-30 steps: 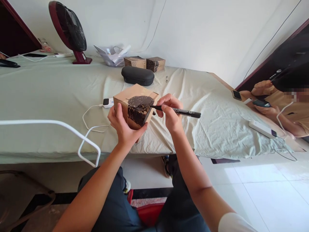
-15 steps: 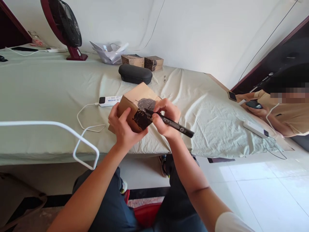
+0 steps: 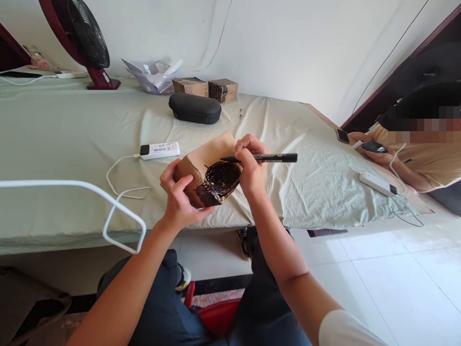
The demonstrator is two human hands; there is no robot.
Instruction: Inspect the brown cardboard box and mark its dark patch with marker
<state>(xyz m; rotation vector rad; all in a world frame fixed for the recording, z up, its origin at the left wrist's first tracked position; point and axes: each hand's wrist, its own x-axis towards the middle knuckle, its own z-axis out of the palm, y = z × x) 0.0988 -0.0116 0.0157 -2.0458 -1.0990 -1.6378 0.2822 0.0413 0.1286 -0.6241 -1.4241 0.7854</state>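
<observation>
A brown cardboard box (image 3: 209,151) is tilted above the table's near edge, with dense black scribbling over one corner. My left hand (image 3: 182,194) grips it from the left, fingers on its side and thumb underneath. Pinched in my right hand (image 3: 252,163) is a black marker (image 3: 277,157), lying almost level. Its tip points left at the bare cardboard just above the scribbled patch; whether it touches I cannot tell. Part of the box's right side is hidden behind my right hand.
Beyond the box lie a white power bank (image 3: 160,150) with a cable, a black case (image 3: 194,108) and two small cardboard boxes (image 3: 223,90). A plastic basket (image 3: 151,81) and a fan (image 3: 97,79) stand near the wall. At right, another person (image 3: 414,158) holds a dark device.
The box has turned, showing more of its plain top and the scribbled patch. The marker has swung from slanting down to nearly level. My view has shifted slightly.
</observation>
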